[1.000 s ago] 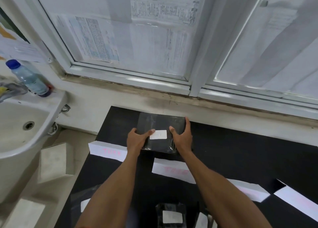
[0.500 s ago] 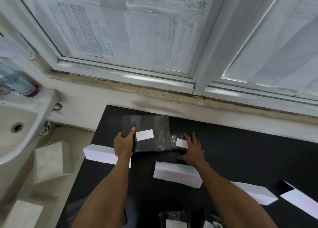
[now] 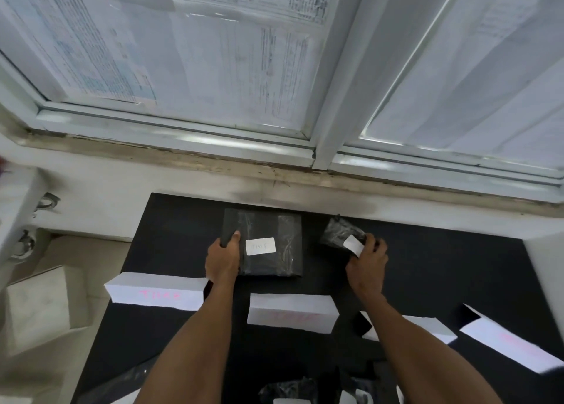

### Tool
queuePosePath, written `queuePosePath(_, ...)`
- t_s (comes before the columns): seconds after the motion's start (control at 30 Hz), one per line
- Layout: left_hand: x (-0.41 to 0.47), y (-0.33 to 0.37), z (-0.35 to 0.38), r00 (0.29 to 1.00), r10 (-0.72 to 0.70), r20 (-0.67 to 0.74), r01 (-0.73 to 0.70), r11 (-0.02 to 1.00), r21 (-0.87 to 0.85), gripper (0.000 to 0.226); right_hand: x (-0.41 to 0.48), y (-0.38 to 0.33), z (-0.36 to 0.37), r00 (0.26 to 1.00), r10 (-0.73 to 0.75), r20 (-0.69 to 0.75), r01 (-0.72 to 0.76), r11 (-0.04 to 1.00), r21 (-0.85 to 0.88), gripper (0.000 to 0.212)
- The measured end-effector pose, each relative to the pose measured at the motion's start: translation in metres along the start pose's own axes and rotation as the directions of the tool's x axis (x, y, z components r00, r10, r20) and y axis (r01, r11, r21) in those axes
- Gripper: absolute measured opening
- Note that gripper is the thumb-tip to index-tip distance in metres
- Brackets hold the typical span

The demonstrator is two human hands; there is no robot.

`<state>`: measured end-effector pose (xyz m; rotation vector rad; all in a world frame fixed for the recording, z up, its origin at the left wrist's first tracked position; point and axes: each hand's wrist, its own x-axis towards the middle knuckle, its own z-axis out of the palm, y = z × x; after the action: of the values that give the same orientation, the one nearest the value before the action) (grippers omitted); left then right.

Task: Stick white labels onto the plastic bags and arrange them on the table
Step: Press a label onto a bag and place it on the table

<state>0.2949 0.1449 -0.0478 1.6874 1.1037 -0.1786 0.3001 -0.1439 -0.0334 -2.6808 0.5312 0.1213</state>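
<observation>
**While Two Bags Are Held**

While the large plastic bag lies flat on the black desk, its left edge is gripped by the left hand, thumb beside the white label. The small bag is pinched in the curled fingers of the right hand, seemingly raised.

It is looking like a small workroom — printed sheets are covering the window, marked white blocks are lining the black desk.

Table open right of small bag; white blocks nearside.
</observation>
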Motion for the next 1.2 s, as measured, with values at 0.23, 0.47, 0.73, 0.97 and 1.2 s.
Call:
queuePosePath(0.23,-0.01,0.008,0.044,0.982,0.002,0.191,0.003,1.0,-0.026,0.035,0.002,-0.032,0.008,0.93,-0.302,0.207,0.296,0.953,0.06,0.065)
queuePosePath(0.47,-0.023,0.011,0.052,0.953,0.204,0.226,-0.206,0.978,-0.016,0.035,-0.011,-0.06,0.038,0.899,-0.276,0.34,0.289,0.957,0.013,0.073)
queuePosePath(0.73,-0.029,0.011,0.053,0.902,0.21,0.378,-0.302,0.931,0.204,0.057,-0.017,-0.05,0.038,0.931,-0.071,0.358,0.052,0.997,0.062,0.078)
queuePosePath(0.97,-0.042,0.002,0.047,0.884,0.124,0.451,-0.278,0.914,0.295,0.08,-0.026,-0.042,0.029,0.918,-0.055,0.392,-0.002,0.99,0.143,0.092)
queuePosePath(1.2,-0.107,-0.05,0.023,0.887,0.397,0.237,-0.438,0.885,0.156,0.051,-0.091,-0.017,0.001,0.973,-0.126,0.191,0.068,0.957,0.282,0.055)
